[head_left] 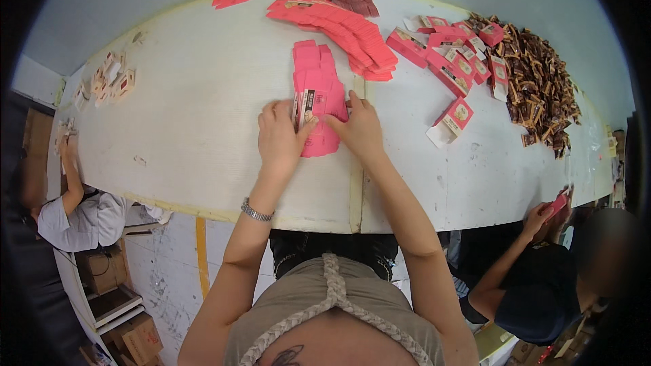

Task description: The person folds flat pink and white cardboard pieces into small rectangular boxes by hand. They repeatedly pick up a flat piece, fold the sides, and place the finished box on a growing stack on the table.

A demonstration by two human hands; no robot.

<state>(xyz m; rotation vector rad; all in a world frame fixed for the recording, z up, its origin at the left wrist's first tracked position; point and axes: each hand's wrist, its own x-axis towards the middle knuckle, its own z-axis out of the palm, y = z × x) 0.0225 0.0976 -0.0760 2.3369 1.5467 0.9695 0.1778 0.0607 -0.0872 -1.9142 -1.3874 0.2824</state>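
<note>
Flat, unfolded pink cartons (315, 64) lie in an overlapping stack on the table in front of me. On the near end is a pink carton (324, 137) with a dark and cream label strip. My left hand (281, 132) grips its left side, thumb on top and fingers curled along the edge. From the right, my right hand (358, 125) holds the same carton, its thumb on the face near the left thumb and its fingers by the right edge. The carton's underside is hidden.
Beyond lies a fanned row of flat pink cartons (346, 30). Formed pink boxes (451, 71) sit to the right, beside a large heap of brown-wrapped small packets (542, 81). Small cream boxes (112, 81) stand far left. Co-workers sit at both table ends; the right one holds a pink box (556, 208).
</note>
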